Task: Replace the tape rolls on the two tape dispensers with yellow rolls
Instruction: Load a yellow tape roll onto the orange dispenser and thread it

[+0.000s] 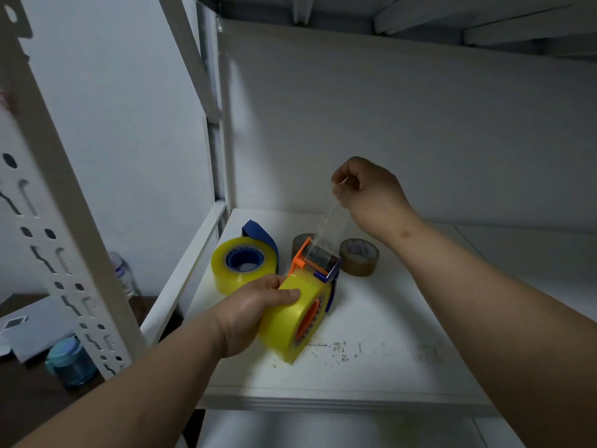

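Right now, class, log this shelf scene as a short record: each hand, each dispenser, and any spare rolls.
left hand: grips the yellow roll mounted in the orange dispenser
right hand: pinches the tape strip, pulled up from that dispenser's front
blue dispenser: on the shelf, loaded with a yellow roll, untouched
brown rolls: two, flat on the shelf behind the orange dispenser

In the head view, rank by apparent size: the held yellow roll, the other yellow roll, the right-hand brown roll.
1-2. Held yellow roll and other yellow roll: alike; the held one is nearer, so unsure.
3. Right-hand brown roll, clearly smallest.
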`<state>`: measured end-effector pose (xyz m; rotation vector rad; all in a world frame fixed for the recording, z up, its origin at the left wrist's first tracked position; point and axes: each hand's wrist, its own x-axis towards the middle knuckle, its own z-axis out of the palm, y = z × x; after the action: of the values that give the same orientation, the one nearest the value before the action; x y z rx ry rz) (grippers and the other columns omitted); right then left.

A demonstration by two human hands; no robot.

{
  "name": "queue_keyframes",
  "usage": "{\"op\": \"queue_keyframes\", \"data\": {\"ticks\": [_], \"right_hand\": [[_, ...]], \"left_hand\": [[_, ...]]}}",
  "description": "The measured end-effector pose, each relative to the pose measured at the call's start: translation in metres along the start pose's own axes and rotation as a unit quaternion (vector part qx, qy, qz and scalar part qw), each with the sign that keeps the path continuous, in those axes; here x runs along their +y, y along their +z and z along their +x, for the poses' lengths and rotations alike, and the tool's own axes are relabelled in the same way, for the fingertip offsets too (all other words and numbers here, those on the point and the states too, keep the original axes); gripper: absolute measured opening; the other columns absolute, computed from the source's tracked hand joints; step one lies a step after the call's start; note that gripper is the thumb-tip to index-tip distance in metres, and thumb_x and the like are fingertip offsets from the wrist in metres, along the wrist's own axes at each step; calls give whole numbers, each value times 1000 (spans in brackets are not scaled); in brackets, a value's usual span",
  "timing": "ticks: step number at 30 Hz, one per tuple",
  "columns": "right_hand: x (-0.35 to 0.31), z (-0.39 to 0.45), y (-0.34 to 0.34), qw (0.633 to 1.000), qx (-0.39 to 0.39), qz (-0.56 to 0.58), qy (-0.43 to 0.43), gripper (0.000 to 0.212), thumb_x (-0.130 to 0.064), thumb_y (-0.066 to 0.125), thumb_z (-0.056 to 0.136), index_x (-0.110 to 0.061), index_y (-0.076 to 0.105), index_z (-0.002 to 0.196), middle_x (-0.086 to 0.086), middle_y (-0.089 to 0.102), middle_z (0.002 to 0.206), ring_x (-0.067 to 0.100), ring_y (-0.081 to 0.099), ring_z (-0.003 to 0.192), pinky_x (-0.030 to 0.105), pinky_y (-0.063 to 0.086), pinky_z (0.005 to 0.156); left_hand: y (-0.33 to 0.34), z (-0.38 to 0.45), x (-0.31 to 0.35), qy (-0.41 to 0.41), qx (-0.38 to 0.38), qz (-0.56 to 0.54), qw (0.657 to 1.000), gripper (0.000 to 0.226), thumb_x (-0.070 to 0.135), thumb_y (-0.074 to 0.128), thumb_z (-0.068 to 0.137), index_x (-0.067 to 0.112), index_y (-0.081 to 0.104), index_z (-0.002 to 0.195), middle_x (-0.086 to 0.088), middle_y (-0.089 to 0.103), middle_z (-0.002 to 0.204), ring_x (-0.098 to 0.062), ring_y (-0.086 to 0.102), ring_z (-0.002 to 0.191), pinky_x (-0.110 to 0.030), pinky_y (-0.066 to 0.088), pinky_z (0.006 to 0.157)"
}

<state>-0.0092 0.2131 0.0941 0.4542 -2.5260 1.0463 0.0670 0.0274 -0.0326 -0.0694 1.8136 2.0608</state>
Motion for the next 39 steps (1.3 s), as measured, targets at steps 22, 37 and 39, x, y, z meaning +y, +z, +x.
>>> {"op": "queue_keyframes", "data": {"ticks": [22,37,39], "right_hand": [[31,-29,48,934,-201,265,133,7,-7,62,87,-13,63,83,3,63,76,9,57,60,19,47,55],[32,-49,63,948,-254,183,63,4,-22,71,82,-24,67,82,-4,66,82,4,60,72,16,50,64],[31,-52,67,950,-248,182,59,5,-25,71,83,-24,66,81,-7,65,79,-1,59,67,11,48,58]], "left_hand": [[-18,-4,-30,48,-94,-87,991,61,-4,69,72,-12,49,130,-18,68,109,-29,65,97,-37,52,89],[-22,-12,-42,34,-99,-68,992,58,-10,70,71,-7,54,127,-17,73,106,-28,67,97,-42,50,95],[-24,-14,-45,35,-97,-69,992,54,-11,69,71,1,61,123,-16,74,106,-27,69,97,-40,51,96]]}}
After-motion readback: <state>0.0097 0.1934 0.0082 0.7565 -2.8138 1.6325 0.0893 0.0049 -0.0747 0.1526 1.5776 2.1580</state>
